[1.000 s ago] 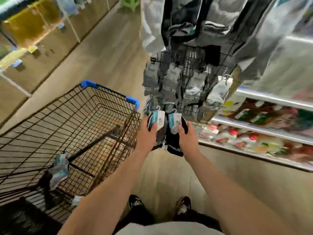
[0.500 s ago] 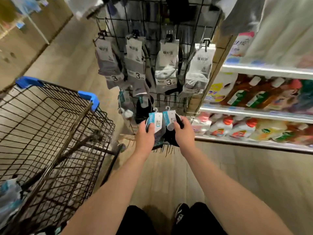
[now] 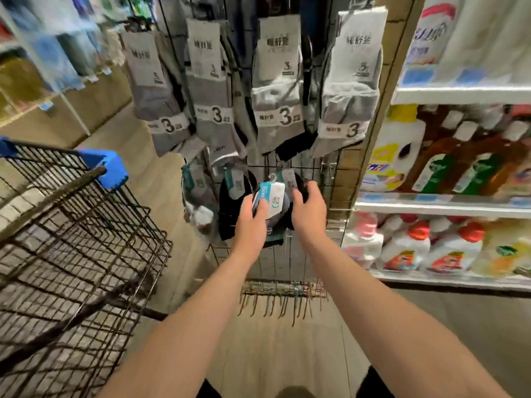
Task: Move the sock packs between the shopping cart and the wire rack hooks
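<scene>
A: Head view, status check. Where do the sock packs stand?

B: Left hand (image 3: 250, 222) grips a sock pack (image 3: 270, 201) with a white-and-teal label, held at the lower row of the wire rack (image 3: 333, 170). Right hand (image 3: 309, 209) curls round a dark sock pack (image 3: 300, 185) just beside it. Judged stage: both packs at rack level, neither in the cart (image 3: 86, 225).

A: Surroundings?

B: Grey sock packs (image 3: 277, 81) hang on the upper row. Detergent bottles (image 3: 416, 242) fill the shelves (image 3: 442, 203) on the right. Floor (image 3: 275, 354) is pale wood-look plank; the cart stands to the left.
</scene>
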The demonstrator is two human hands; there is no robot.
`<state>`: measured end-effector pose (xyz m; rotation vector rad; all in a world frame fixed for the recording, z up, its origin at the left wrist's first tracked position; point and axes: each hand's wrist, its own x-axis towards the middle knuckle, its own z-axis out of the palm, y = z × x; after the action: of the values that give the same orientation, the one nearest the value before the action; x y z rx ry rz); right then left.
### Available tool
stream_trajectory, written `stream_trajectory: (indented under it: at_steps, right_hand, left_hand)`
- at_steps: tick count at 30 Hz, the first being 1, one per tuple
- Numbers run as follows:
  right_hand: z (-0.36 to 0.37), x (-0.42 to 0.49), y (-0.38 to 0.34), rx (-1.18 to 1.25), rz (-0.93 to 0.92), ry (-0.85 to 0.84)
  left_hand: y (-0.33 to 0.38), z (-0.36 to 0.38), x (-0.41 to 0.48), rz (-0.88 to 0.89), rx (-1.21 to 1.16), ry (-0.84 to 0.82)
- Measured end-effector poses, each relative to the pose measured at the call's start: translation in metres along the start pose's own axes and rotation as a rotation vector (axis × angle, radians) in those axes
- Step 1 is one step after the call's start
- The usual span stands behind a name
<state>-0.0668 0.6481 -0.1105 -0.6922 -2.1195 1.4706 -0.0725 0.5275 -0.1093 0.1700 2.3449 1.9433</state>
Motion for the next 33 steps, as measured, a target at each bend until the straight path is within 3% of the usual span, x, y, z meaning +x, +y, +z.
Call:
stream_trajectory:
  at_steps: [5, 10, 19, 24, 28, 33]
  right_hand:
    - [0.014, 0.012, 0.014, 0.039, -0.032, 0.024]
    - [0.021, 0.013, 0.022, 0.211, 0.097, -0.042]
    - [0.018, 0.007, 0.032, 0.238, 0.043, -0.066]
    - [0.017, 0.001, 0.039, 0.226, -0.109, 0.083]
    - [0.01, -0.017, 0.043, 0.408, -0.115, -0.091]
    - [0.012, -0.015, 0.042, 0.376, -0.169, -0.03]
  left_hand:
    - [-0.019, 0.006, 0.012, 0.11, -0.039, 0.014]
    - [-0.033, 0.007, 0.016, 0.176, -0.06, -0.009]
    - [-0.046, 0.012, 0.014, 0.223, -0.146, -0.031]
    - [-0.052, 0.018, 0.014, 0.229, -0.114, -0.047]
    - [-0.046, 0.023, 0.012, 0.285, -0.035, -0.048]
    - [-0.036, 0.029, 0.018, 0.299, 0.011, -0.037]
